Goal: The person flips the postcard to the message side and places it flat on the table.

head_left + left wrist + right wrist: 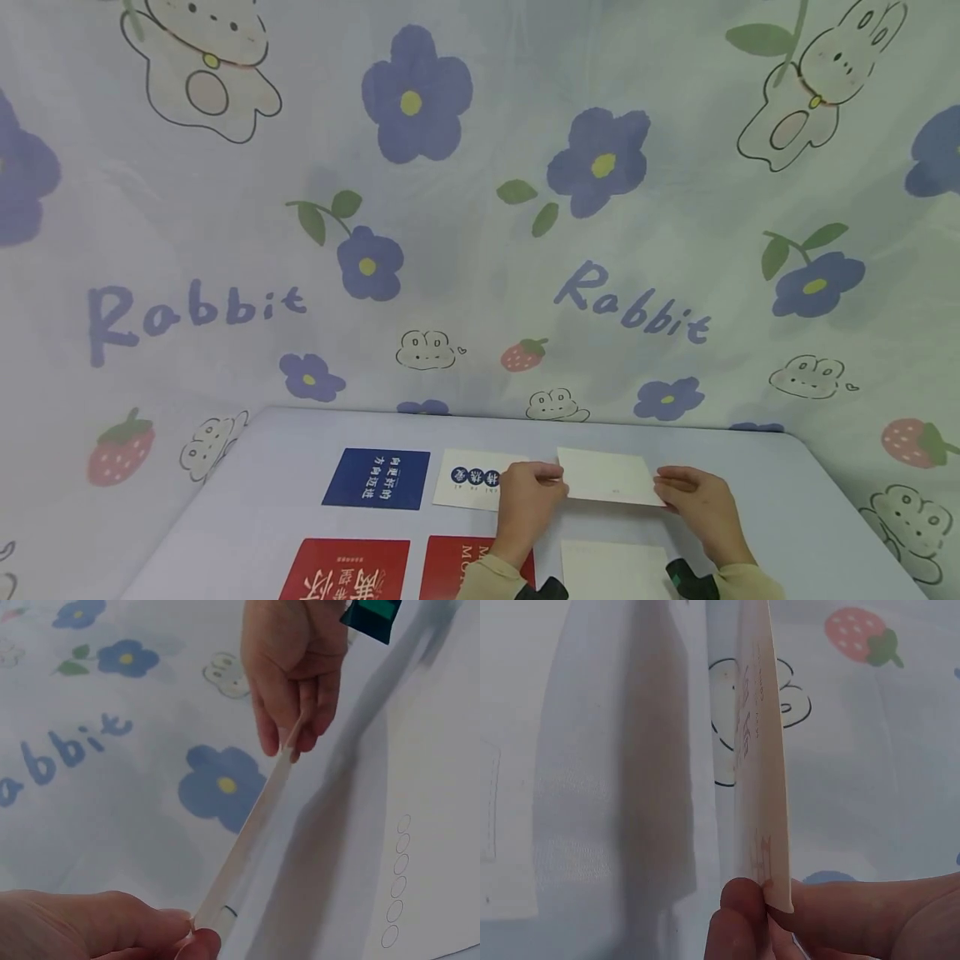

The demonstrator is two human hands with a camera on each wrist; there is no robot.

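Observation:
Both hands pinch one cream card (611, 477) by its short ends, just above the white table. My left hand (531, 504) has its thumb and fingers on the card's left edge. On the right edge, the thumb and fingers of my right hand (703, 504) do the same. Edge-on in the left wrist view, the card (251, 825) stretches between the two hands. The right wrist view shows faint markings on one face of the card (761, 765). A second cream card (615, 571) lies nearer, between the forearms.
A blue card (377, 479) and a white card with blue round characters (468, 492) lie at the back left. Two red cards, one at far left (345, 571) and one partly under the left sleeve (453, 567), lie in front. A patterned curtain (480, 208) hangs behind the table (787, 500).

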